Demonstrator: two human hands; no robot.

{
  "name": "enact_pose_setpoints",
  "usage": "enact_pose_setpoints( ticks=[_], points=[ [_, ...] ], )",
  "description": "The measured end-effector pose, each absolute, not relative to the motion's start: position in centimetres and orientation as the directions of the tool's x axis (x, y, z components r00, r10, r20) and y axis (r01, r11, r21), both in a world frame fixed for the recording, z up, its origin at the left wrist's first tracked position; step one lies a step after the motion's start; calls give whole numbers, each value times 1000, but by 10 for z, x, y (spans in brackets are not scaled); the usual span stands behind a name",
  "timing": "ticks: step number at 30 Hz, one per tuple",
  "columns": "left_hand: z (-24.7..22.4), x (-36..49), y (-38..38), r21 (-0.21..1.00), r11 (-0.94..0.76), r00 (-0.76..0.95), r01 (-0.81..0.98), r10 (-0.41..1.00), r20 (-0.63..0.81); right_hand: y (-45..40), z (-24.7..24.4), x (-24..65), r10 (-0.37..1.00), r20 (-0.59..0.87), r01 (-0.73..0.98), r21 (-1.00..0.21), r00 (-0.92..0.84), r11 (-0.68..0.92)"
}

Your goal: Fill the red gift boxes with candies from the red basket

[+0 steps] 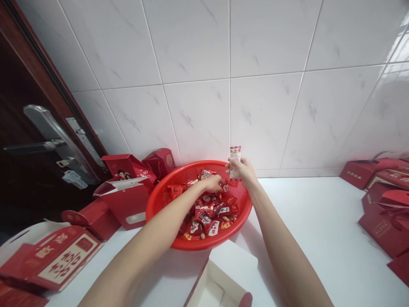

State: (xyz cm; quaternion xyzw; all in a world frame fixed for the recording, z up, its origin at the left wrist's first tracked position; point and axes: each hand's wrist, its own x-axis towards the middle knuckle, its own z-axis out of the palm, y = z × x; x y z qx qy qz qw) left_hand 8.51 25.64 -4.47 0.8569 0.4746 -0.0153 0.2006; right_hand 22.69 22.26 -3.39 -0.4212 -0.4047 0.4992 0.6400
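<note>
A red plastic basket [200, 246] holds many small wrapped candies [206, 219], mostly red, with a few peanuts among them. My left hand [213, 184] reaches into it, its fingers curled down at the candies near the far right side. What those fingers grip is hidden by the hand. Over the basket's right rim, my right hand [243, 168] pinches an upright pink and white candy packet [235, 152] between thumb and fingers. Just in front of the basket stands an open box [217, 283] with a white inside; its visible interior shows no candy.
Several red gift boxes [123, 200] crowd the left side of the white table [297, 213], and more red boxes [383, 221] stand along the right. A tiled wall [198, 119] rises behind. At the far left is a dark door with a metal handle [54, 132].
</note>
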Motion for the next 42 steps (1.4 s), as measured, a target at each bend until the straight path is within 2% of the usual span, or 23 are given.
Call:
enact_pose_setpoints(
  ticks=[2, 3, 6, 8, 11, 17, 20, 23, 26, 28, 31, 34, 36, 38, 40, 42],
  points=[
    [-34, 74, 264, 436, -456, 578, 776, 790, -205, 226, -35, 227, 978, 93, -323, -934, 187, 151],
    [-29, 68, 268, 533, -439, 597, 724, 785, -165, 227, -36, 227, 977, 90, -338, -929, 193, 152],
    [-16, 56, 276, 859, -335, 624, 386, 781, 24, 230, -37, 228, 980, 75, -386, -912, 184, 142],
    [-11, 52, 277, 941, -272, 614, 201, 784, 95, 229, -35, 228, 987, 73, -414, -901, 145, 128],
    [-10, 52, 275, 962, -241, 618, 127, 778, 113, 224, -33, 228, 994, 83, -451, -886, 68, 105],
    [-10, 59, 271, 948, -288, 576, 134, 801, 161, 219, -34, 230, 978, 160, -501, -862, -136, 71],
    [-8, 60, 270, 938, -305, 539, 167, 825, 172, 221, -36, 231, 978, 165, -507, -858, -125, 80],
    [-6, 57, 270, 928, -284, 511, 243, 850, 126, 224, -39, 232, 989, 147, -488, -866, -35, 111],
    [-6, 49, 272, 877, -257, 479, 405, 877, 36, 228, -42, 234, 988, 137, -471, -869, 71, 154],
    [-7, 43, 273, 786, -271, 506, 556, 860, -61, 230, -43, 235, 983, 144, -477, -860, 115, 182],
    [-11, 43, 270, 587, -362, 589, 725, 767, -255, 230, -43, 234, 975, 154, -492, -844, 162, 215],
    [-16, 56, 258, 361, -472, 593, 804, 687, -420, 227, -40, 233, 977, 155, -477, -854, 143, 206],
    [-19, 69, 248, 184, -538, 555, 822, 690, -464, 225, -39, 232, 982, 163, -453, -871, 99, 190],
    [-21, 81, 240, 63, -552, 511, 831, 716, -476, 222, -38, 231, 983, 170, -435, -882, 63, 181],
    [-22, 87, 236, 31, -528, 476, 849, 737, -481, 220, -37, 231, 984, 173, -425, -888, 46, 176],
    [-22, 87, 238, 58, -504, 468, 862, 745, -474, 219, -37, 231, 985, 170, -425, -889, 39, 170]
  ],
)
